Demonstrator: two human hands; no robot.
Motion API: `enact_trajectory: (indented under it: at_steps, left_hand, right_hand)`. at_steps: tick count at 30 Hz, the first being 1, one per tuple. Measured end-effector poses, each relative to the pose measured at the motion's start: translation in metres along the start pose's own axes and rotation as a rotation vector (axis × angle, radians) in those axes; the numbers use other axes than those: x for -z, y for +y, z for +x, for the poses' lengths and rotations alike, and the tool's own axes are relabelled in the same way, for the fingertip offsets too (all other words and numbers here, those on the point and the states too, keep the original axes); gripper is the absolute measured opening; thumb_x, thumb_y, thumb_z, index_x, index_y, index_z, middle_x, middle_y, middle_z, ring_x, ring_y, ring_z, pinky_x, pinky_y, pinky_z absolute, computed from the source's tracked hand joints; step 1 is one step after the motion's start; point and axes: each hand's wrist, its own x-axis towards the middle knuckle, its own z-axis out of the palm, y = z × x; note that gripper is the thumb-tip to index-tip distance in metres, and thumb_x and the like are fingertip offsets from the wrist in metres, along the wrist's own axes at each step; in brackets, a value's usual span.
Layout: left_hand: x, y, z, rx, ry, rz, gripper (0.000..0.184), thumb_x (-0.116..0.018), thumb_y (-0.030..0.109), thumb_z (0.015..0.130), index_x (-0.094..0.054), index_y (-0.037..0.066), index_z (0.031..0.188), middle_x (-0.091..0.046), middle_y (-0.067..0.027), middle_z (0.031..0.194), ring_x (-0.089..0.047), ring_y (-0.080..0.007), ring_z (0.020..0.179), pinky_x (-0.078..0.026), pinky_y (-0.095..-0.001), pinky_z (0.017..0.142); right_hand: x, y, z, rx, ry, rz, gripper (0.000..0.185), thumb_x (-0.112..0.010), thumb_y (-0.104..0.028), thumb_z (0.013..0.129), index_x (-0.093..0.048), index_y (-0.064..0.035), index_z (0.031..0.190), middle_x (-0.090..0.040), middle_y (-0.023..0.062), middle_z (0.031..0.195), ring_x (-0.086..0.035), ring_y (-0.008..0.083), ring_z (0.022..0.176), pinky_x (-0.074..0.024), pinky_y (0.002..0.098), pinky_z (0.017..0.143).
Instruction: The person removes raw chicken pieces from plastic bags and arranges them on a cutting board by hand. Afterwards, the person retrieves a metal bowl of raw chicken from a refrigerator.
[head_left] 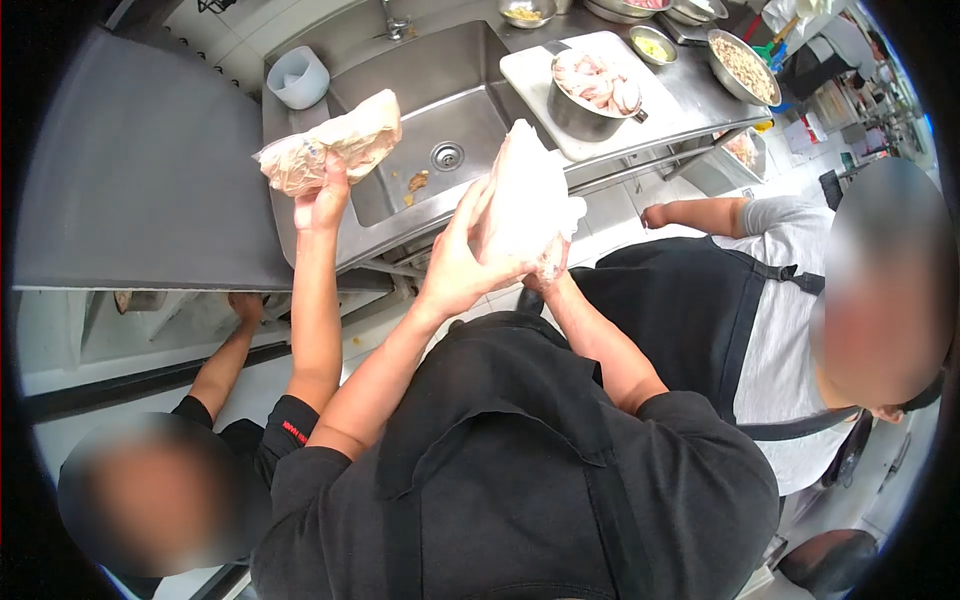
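Note:
A pale, whitish package point(522, 200), seemingly wrapped in plastic, is held up in front of my chest, near the sink's front edge. My left hand point(468, 262) has its fingers against the package's left side. At its lower right end, my right hand point(550, 268) is wrapped round it, partly hidden by the package. To the left, a co-worker's hand point(325, 195) holds up a cream-coloured wrapped bundle point(340, 145) above the sink's left side.
Beyond the package is a steel sink point(425, 100) with brown scraps near its drain. A pot of raw meat point(595, 90) stands on a white board point(640, 125). Several bowls line the counter. A co-worker in a black apron point(660, 300) stands close on the right.

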Motion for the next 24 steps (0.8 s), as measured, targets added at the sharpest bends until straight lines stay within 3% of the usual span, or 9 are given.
enact_trajectory:
  at_steps: [5, 7, 11, 14, 16, 17, 19, 23, 24]
  left_hand:
    - [0.006, -0.022, 0.0, -0.033, 0.041, -0.126, 0.118, -0.094, 0.017, 0.068, -0.019, -0.006, 0.157, -0.033, -0.0242, 0.16, -0.035, -0.0278, 0.148, -0.03, -0.0402, 0.121]
    - [0.012, -0.026, -0.001, -0.024, 0.056, -0.168, 0.118, -0.094, 0.017, 0.068, -0.02, -0.006, 0.156, -0.033, -0.0247, 0.16, -0.035, -0.028, 0.148, -0.029, -0.0401, 0.121]
    - [0.015, -0.027, -0.004, -0.054, 0.053, -0.194, 0.119, -0.095, 0.021, 0.067, -0.022, -0.005, 0.157, -0.036, -0.0222, 0.159, -0.033, -0.0274, 0.149, -0.03, -0.04, 0.121]
    - [0.022, -0.026, -0.004, -0.111, -0.014, -0.142, 0.1, -0.086, 0.024, 0.08, -0.026, -0.002, 0.157, -0.04, -0.0176, 0.158, -0.034, -0.026, 0.148, -0.033, -0.0403, 0.119]
    - [0.026, -0.034, 0.002, -0.032, -0.008, -0.356, 0.075, -0.072, 0.023, 0.094, -0.034, 0.001, 0.155, -0.042, -0.0136, 0.156, -0.04, -0.0242, 0.144, -0.037, -0.0401, 0.115]
    - [0.028, -0.036, 0.0, 0.015, 0.003, -0.461, 0.059, -0.062, 0.02, 0.1, -0.041, 0.003, 0.152, -0.043, -0.0128, 0.155, -0.044, -0.0226, 0.138, -0.038, -0.0397, 0.114]
    - [0.034, -0.032, -0.003, 0.022, -0.006, -0.444, 0.059, -0.064, 0.019, 0.099, -0.042, 0.003, 0.152, -0.044, -0.0122, 0.155, -0.045, -0.0221, 0.137, -0.038, -0.0392, 0.114]
    - [0.036, -0.034, -0.01, 0.051, -0.025, -0.441, 0.073, -0.07, 0.013, 0.094, -0.034, 0.005, 0.156, -0.048, -0.016, 0.15, -0.046, -0.0241, 0.137, -0.038, -0.0404, 0.113]
    - [0.038, -0.033, -0.01, 0.091, -0.048, -0.494, 0.079, -0.072, 0.012, 0.092, -0.03, 0.005, 0.158, -0.048, -0.0179, 0.149, -0.046, -0.0249, 0.136, -0.038, -0.0411, 0.113]
  right_hand:
    - [0.007, 0.006, 0.0, 0.092, -0.118, -0.267, 0.081, -0.052, -0.059, 0.096, -0.033, -0.0056, 0.155, -0.043, 0.0178, 0.154, -0.046, 0.0355, 0.139, -0.0424, 0.0525, 0.114]
    - [0.0, 0.001, 0.001, -0.206, -0.016, 0.671, 0.082, -0.051, -0.058, 0.096, -0.03, -0.0058, 0.156, -0.042, 0.0184, 0.155, -0.045, 0.0362, 0.14, -0.0429, 0.0522, 0.113]
    - [-0.016, -0.002, 0.002, -0.218, -0.05, 0.71, 0.08, -0.051, -0.056, 0.097, -0.029, -0.0065, 0.156, -0.04, 0.0193, 0.155, -0.047, 0.037, 0.138, -0.0432, 0.0533, 0.113]
    - [-0.02, -0.001, 0.0, -0.009, -0.188, 0.225, 0.069, -0.059, -0.048, 0.096, -0.043, -0.0066, 0.149, -0.052, 0.0174, 0.146, -0.056, 0.0325, 0.129, -0.0476, 0.0489, 0.109]
    - [-0.013, 0.007, -0.001, 0.018, 0.022, -0.634, 0.053, -0.067, -0.038, 0.093, -0.058, -0.006, 0.135, -0.064, 0.0133, 0.13, -0.063, 0.027, 0.117, -0.0517, 0.0431, 0.102]
    - [-0.011, 0.012, -0.002, 0.018, 0.02, -0.636, 0.053, -0.067, -0.038, 0.093, -0.058, -0.006, 0.135, -0.064, 0.0133, 0.13, -0.063, 0.027, 0.117, -0.0517, 0.0431, 0.102]
    - [-0.035, 0.007, -0.004, 0.053, 0.051, -0.642, 0.042, -0.072, -0.03, 0.089, -0.066, -0.0061, 0.123, -0.071, 0.0093, 0.118, -0.067, 0.0228, 0.11, -0.0529, 0.0392, 0.098]
    - [-0.038, 0.007, -0.014, 0.107, -0.036, -0.821, 0.048, -0.063, -0.037, 0.095, -0.06, -0.0053, 0.131, -0.066, 0.013, 0.127, -0.065, 0.0261, 0.115, -0.0509, 0.043, 0.102]
    - [-0.03, 0.01, -0.014, -0.058, -0.041, -0.141, 0.053, -0.057, -0.04, 0.098, -0.055, -0.0048, 0.136, -0.063, 0.015, 0.132, -0.063, 0.0285, 0.118, -0.0499, 0.0445, 0.104]
